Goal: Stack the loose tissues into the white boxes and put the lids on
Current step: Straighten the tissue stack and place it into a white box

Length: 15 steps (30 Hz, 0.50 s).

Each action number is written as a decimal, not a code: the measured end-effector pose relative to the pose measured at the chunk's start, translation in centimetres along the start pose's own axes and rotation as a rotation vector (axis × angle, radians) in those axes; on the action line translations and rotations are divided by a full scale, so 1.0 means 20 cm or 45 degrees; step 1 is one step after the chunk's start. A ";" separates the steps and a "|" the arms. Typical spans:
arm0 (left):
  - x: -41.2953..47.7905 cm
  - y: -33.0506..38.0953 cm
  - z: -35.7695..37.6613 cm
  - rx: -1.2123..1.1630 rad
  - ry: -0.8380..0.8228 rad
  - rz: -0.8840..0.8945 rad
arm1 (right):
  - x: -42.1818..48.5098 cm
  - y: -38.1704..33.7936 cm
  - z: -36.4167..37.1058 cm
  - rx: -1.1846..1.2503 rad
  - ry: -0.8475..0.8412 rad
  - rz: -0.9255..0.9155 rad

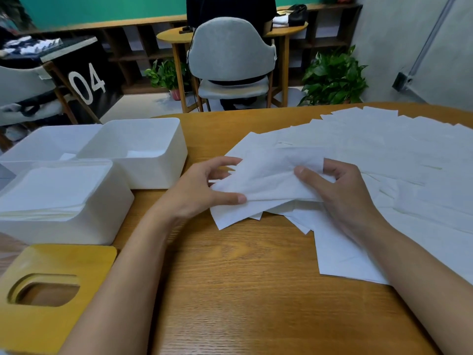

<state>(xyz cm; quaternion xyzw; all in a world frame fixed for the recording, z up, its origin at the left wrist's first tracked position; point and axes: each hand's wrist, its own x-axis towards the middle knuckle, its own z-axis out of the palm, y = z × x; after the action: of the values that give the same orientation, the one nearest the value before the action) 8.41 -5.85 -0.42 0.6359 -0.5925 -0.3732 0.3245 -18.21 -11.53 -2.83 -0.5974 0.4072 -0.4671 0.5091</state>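
Left hand: the left hand (pixel 202 187) pinches the left end of a tissue (pixel 271 179), thumb pressed on top and fingers curled at its edge.
Right hand: the right hand (pixel 343 196) grips the same tissue's right end, thumb on top, fingers curled around the paper.
Held tissue: it is lifted slightly and rumpled between both hands, over the near-left part of the pile, about mid-table.
Loose tissues: a wide fan of loose tissues (pixel 389 152) lies overlapping across the right half of the table (pixel 243 290), running to its far-right corner.
Near box: a white box (pixel 76 226) by the left edge is filled to the rim with stacked tissues and has no lid.
Far box: a second white box (pixel 153 172) stands just behind it, open, with a few tissues low inside.
Third box: another open white box (pixel 38 142) sits left of the far one, touching it.
Lid: a wooden lid (pixel 58 257) with an oval slot lies at the near-left corner, off the boxes.
Beyond the far edge: a grey chair (pixel 230 52) and potted plants (pixel 335 78).
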 end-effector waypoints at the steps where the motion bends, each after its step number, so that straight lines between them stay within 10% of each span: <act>1: 0.00 -0.01 -0.01 -0.046 -0.059 -0.045 | 0.00 0.00 0.00 -0.007 0.008 0.002; 15: 0.01 -0.02 -0.04 -0.734 -0.172 0.205 | 0.03 0.01 -0.02 -0.023 0.121 0.070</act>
<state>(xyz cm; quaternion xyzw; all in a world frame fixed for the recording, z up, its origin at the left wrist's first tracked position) 9.31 -6.05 -0.36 0.4425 -0.5309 -0.5404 0.4800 -18.53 -12.17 -2.97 -0.5676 0.4514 -0.4771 0.4964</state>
